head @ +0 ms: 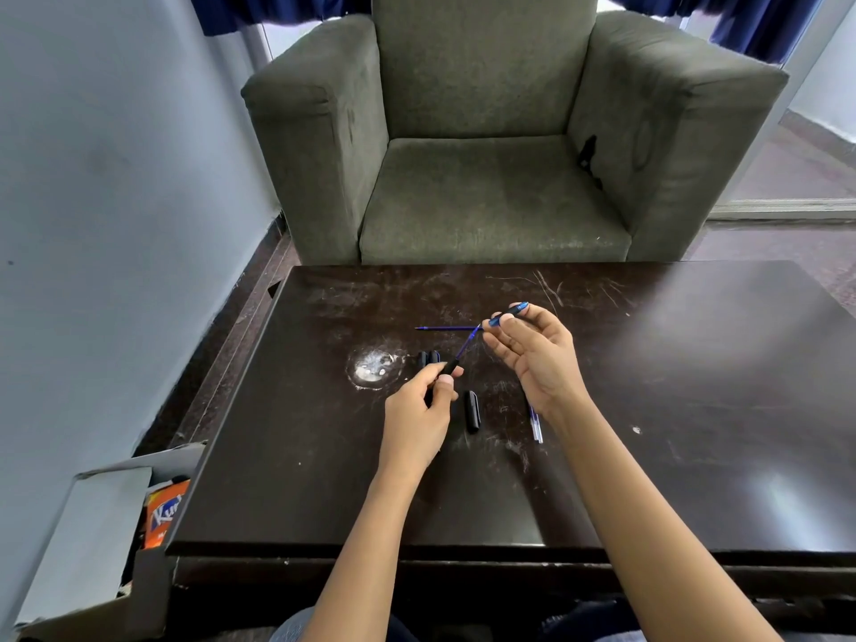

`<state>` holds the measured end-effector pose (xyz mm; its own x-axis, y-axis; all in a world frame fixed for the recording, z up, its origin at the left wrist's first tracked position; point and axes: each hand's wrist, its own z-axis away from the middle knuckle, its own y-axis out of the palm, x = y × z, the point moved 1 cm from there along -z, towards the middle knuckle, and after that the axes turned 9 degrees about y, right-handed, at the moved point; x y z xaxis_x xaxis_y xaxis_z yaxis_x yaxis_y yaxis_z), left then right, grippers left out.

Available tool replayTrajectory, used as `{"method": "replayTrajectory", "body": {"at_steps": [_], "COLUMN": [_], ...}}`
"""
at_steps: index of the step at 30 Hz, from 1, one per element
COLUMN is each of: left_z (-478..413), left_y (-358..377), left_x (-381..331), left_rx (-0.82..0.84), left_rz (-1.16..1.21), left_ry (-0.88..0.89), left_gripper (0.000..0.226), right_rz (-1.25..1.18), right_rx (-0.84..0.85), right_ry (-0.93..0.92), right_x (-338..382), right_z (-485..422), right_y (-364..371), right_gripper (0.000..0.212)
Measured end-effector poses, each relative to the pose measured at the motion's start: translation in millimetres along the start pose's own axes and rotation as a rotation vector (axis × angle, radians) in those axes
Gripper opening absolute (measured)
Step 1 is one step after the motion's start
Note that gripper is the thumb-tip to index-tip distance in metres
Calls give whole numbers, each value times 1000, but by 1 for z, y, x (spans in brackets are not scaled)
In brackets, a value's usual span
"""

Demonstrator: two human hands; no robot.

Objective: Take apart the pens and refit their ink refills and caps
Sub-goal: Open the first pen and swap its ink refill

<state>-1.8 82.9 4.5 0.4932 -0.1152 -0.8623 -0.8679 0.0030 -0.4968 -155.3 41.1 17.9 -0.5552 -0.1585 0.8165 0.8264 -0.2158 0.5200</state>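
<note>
Hands over counter [324, 456]: left hand [417, 412] pinches black pen barrel [447, 367] with blue refill [467, 344] sticking out; right hand [532, 349] pinches blue grip section [507, 313], other fingers loose. Black cap [472, 411] between them.

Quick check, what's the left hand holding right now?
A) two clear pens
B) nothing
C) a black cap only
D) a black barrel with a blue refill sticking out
D: the left hand grips a black barrel with a thin blue refill projecting from it toward the right hand.
</note>
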Motion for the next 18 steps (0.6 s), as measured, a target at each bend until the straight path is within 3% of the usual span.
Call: {"method": "replayTrajectory", "body": {"at_steps": [18], "left_z": [-1], "left_y": [1], "left_x": [-1], "left_rx": [13], "left_rz": [-35], "left_ry": [-18], "left_gripper": [30], "right_rz": [60], "right_rx": [57], "right_ry": [24], "right_x": [-2], "right_z": [1], "right_y": [3], "right_gripper": [19]}}
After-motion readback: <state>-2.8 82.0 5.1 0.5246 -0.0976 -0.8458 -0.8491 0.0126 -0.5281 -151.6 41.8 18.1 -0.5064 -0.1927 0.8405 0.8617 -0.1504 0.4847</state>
